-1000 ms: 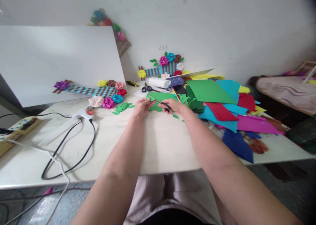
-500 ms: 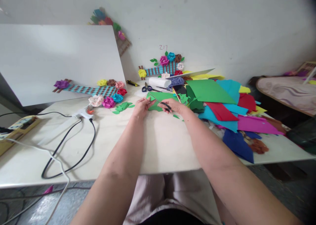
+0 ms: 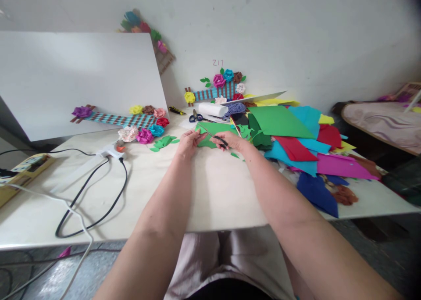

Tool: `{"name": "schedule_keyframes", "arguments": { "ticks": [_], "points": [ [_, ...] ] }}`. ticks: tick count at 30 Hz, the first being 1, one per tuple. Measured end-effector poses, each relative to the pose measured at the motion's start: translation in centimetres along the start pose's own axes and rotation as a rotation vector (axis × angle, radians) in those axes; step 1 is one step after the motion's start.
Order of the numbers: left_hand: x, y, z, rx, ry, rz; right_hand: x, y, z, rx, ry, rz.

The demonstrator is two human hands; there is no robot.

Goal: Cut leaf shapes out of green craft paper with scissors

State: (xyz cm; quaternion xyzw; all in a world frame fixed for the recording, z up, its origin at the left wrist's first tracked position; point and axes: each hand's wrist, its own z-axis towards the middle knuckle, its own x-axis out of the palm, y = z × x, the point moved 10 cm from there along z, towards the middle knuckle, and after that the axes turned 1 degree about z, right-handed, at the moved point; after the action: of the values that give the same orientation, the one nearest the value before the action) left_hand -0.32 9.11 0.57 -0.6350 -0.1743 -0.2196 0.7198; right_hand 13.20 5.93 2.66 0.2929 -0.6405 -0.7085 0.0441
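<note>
In the head view, my left hand pinches the near-left edge of a flat green paper sheet, which spreads between both grips. My right hand is wrapped around black-handled metal scissors, blades angled toward the left fingertips. I judge a nick possible if those fingertips creep inward, or a ragged cut if the pinch slackens. Loose green leaf-shaped paper cutouts, just left of the left grip, could scatter if that hand brushes them.

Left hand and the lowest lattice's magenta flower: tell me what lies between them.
Green leaf cutouts lie between the left hand and the magenta flower, in the head view.
</note>
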Motion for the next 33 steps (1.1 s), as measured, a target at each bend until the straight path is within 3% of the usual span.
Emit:
{"name": "schedule_keyframes", "arguments": {
  "ticks": [19, 33],
  "points": [
    [-0.2, -0.1, 0.1, 0.013, -0.009, -0.010, 0.2, 0.8, -0.2, -0.007, -0.023, 0.009],
    [-0.3, -0.2, 0.1, 0.012, -0.018, -0.041, 0.1, -0.5, 1.3, -0.059, -0.004, 0.158]
  ]
}}
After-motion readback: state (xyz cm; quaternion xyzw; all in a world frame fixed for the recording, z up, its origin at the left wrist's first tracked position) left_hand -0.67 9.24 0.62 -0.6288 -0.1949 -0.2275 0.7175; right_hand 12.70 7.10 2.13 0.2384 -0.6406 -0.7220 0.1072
